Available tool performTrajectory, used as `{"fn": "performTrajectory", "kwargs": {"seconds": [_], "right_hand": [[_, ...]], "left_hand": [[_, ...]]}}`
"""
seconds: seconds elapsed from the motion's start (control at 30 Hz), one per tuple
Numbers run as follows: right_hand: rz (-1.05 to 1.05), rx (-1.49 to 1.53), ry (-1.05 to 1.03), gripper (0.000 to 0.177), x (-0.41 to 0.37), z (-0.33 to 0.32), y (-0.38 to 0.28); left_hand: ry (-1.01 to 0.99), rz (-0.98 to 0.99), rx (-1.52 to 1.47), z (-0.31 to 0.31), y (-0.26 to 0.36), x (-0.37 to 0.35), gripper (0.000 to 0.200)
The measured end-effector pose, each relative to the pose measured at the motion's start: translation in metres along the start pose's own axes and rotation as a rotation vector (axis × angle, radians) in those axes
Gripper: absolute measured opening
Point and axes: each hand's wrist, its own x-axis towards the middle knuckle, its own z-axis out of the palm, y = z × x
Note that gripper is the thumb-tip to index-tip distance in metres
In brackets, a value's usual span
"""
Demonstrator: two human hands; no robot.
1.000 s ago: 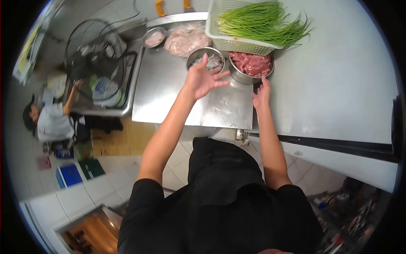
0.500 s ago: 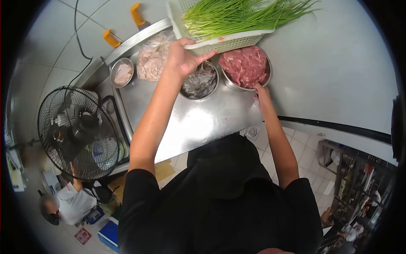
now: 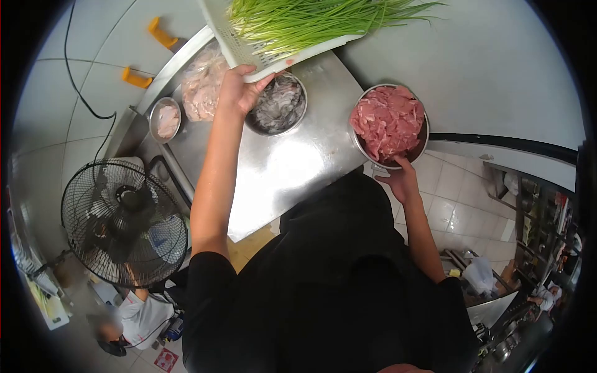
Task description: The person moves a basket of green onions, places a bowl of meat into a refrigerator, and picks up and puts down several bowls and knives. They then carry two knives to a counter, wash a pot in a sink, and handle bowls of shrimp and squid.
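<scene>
My left hand (image 3: 242, 90) grips the near corner of a white perforated basket (image 3: 249, 59) heaped with long green onions (image 3: 305, 25). Below the basket's edge stands a metal bowl of grey shrimp-like seafood (image 3: 278, 104), partly covered by the basket and my hand. My right hand (image 3: 398, 180) has its fingers closed on the near rim of a metal bowl (image 3: 425, 138) full of sliced raw red meat (image 3: 388, 121). That bowl is held out past the right edge of the steel counter (image 3: 280, 168).
Pale raw meat fills a clear plastic bag (image 3: 202, 84) at the back left, beside a small bowl of pale meat (image 3: 166, 120). Two orange-handled tools (image 3: 163, 32) hang on the tiled wall. A black fan (image 3: 124, 221) stands left. Another person (image 3: 140, 317) is behind it.
The bowl of red meat has left its place beside the seafood bowl and moved right, off the counter, in my right hand. My left hand still holds the basket. My view has turned.
</scene>
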Motion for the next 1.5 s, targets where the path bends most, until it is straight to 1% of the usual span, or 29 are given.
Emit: {"fn": "performTrajectory", "kwargs": {"seconds": [0.07, 0.1, 0.13, 0.17, 0.23, 0.27, 0.3, 0.33, 0.37, 0.43, 0.47, 0.5, 0.53, 0.57, 0.63, 0.67, 0.73, 0.77, 0.83, 0.87, 0.93, 0.97, 1.03, 1.07, 1.2, 1.27, 1.3, 1.37, 1.5], "right_hand": [[-0.019, 0.046, -0.075, 0.060, 0.001, 0.004, -0.004], [-0.038, 0.083, -0.134, 0.059, 0.002, 0.004, -0.003], [-0.035, 0.085, -0.145, 0.059, 0.003, 0.006, -0.002], [-0.065, 0.136, -0.103, 0.059, 0.004, 0.010, 0.001], [-0.106, 0.205, -0.050, 0.059, 0.007, 0.011, 0.010], [-0.244, 0.064, -0.146, 0.059, 0.014, 0.005, 0.019], [-0.377, -0.084, -0.230, 0.060, 0.021, -0.006, 0.028], [-0.412, -0.216, -0.232, 0.059, 0.027, -0.013, 0.028], [-0.422, -0.202, -0.207, 0.059, 0.028, -0.021, 0.032], [-0.260, 0.183, -0.132, 0.059, 0.018, -0.002, 0.026], [-0.176, 0.254, -0.082, 0.057, 0.017, 0.003, 0.020], [-0.170, 0.248, -0.084, 0.057, 0.014, 0.005, 0.018], [-0.160, 0.288, -0.119, 0.033, 0.011, 0.005, 0.014], [-0.159, 0.339, -0.151, 0.013, 0.011, 0.005, 0.010], [-0.157, 0.298, -0.149, 0.013, 0.014, 0.002, 0.011], [-0.157, 0.265, -0.144, 0.012, 0.017, 0.001, 0.011], [-0.131, 0.235, -0.125, 0.012, 0.008, 0.012, 0.001], [-0.110, 0.209, -0.103, 0.013, 0.006, 0.017, -0.001], [-0.114, 0.210, -0.090, 0.015, 0.007, 0.018, 0.003], [-0.128, 0.204, -0.077, 0.018, 0.009, 0.017, 0.003], [-0.124, 0.193, -0.064, 0.022, 0.003, 0.024, -0.002], [-0.117, 0.178, -0.056, 0.025, 0.002, 0.025, -0.004], [-0.116, 0.183, -0.062, 0.028, 0.005, 0.021, -0.002], [-0.125, 0.183, -0.073, 0.031, 0.006, 0.020, 0.000], [-0.118, 0.173, -0.081, 0.033, 0.006, 0.020, 0.004], [-0.087, 0.180, -0.065, 0.032, 0.008, 0.021, 0.000], [-0.092, 0.166, -0.073, 0.032, 0.007, 0.021, -0.002], [-0.057, 0.144, -0.100, 0.032, 0.005, 0.022, -0.005], [-0.046, 0.142, -0.088, 0.033, 0.003, 0.029, -0.009]], "left_hand": [[0.081, 0.011, 0.147, 0.003, 0.000, -0.002, 0.049], [0.090, 0.019, 0.155, 0.003, 0.000, -0.005, 0.049], [0.148, 0.043, 0.242, 0.004, 0.000, -0.005, 0.050], [0.202, 0.068, 0.329, 0.006, 0.001, -0.006, 0.051], [0.245, 0.082, 0.347, 0.014, 0.008, -0.022, 0.051], [0.282, 0.083, 0.357, 0.018, 0.009, -0.032, 0.051], [0.363, 0.148, 0.466, 0.019, 0.008, -0.043, 0.047], [0.492, 0.322, 0.494, 0.013, 0.003, -0.050, 0.038], [0.468, 0.307, 0.503, 0.012, -0.011, -0.058, 0.038], [0.450, 1.017, 1.010, 0.033, -0.044, -0.086, 0.041], [0.209, 0.912, 1.063, 0.049, -0.066, -0.086, 0.037], [-0.020, 0.801, 1.101, 0.071, -0.094, -0.086, 0.033], [-0.115, 0.797, 1.492, 0.094, -0.130, -0.072, 0.038], [-0.237, 0.604, 1.389, 0.086, -0.150, -0.048, 0.044], [-0.199, 0.379, 1.465, 0.105, -0.152, -0.040, 0.044], [-0.191, 0.384, 1.463, 0.107, -0.155, -0.040, 0.044], [-0.182, 0.543, 1.712, 0.109, -0.162, -0.045, 0.042], [-0.180, 0.537, 1.718, 0.112, -0.164, -0.047, 0.042], [-0.178, 0.541, 1.947, 0.119, -0.169, -0.054, 0.038], [-0.184, 0.538, 1.950, 0.121, -0.171, -0.057, 0.038], [-0.165, 0.746, 1.960, 0.124, -0.175, -0.061, 0.034], [-0.168, 0.737, 1.963, 0.125, -0.182, -0.061, 0.034], [-0.259, 0.717, 1.856, 0.130, -0.198, -0.065, 0.034], [-0.254, 0.595, 1.858, 0.131, -0.200, -0.065, 0.034], [-0.250, 0.607, 1.878, 0.125, -0.215, -0.059, 0.030], [-0.348, 0.508, 2.082, 0.134, -0.211, -0.050, 0.026], [-0.331, 0.519, 2.075, 0.138, -0.206, -0.047, 0.026], [-0.428, 0.271, 2.108, 0.144, -0.193, -0.041, 0.023], [-0.406, 0.234, 2.013, 0.138, -0.189, -0.027, 0.024]]}}
